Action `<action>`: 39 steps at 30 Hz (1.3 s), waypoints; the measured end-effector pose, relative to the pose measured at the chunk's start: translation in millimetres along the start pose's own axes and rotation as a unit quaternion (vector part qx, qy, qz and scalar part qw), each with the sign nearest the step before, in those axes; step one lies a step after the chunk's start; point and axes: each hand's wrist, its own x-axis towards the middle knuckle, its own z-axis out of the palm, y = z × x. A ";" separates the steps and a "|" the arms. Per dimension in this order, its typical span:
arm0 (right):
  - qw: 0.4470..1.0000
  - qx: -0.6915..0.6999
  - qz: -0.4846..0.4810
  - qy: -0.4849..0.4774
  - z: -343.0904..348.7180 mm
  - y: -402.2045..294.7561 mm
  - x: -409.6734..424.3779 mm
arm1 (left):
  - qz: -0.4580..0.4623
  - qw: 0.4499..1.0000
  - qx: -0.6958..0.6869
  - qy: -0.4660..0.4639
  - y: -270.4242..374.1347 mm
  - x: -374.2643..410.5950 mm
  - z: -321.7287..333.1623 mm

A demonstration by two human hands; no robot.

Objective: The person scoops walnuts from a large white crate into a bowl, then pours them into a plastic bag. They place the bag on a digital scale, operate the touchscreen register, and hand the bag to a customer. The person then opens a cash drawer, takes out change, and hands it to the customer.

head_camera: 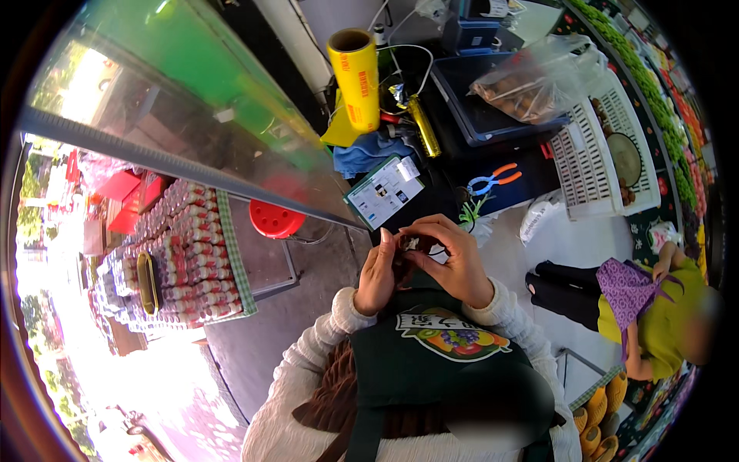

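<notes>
In front of the dark green apron, my left hand [378,272] and my right hand [452,254] meet around a small brown object [411,245] with a whitish part showing. What exactly it is cannot be told, as the fingers cover much of it. Just beyond the hands lies a printed sheet on a green-edged board [385,190]. Pliers with orange handles [495,178] lie open on the dark counter, right of the board. Below them is a bunch of green stems [474,212] near clear plastic.
A yellow cling-film roll [357,81] stands beyond a blue cloth [372,155]. A bag of brown round items [528,86] rests on a dark scale [496,124], beside a white basket [589,161]. A glass door edge [190,173] and red stool [276,219] are left; a person [646,317] is right.
</notes>
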 end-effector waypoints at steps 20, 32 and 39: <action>0.969 -0.159 -0.036 0.187 -32.6 -22.2 -46.2 | -0.035 0.976 0.060 -0.206 -9.3 27.6 32.3; 0.967 -0.175 -0.033 0.180 -42.6 -21.3 -52.6 | -0.104 0.968 0.068 -0.217 -15.3 30.9 41.8; 0.971 -0.159 -0.009 0.179 -45.1 -18.6 -50.8 | -0.179 0.960 0.010 -0.215 -12.8 32.6 44.0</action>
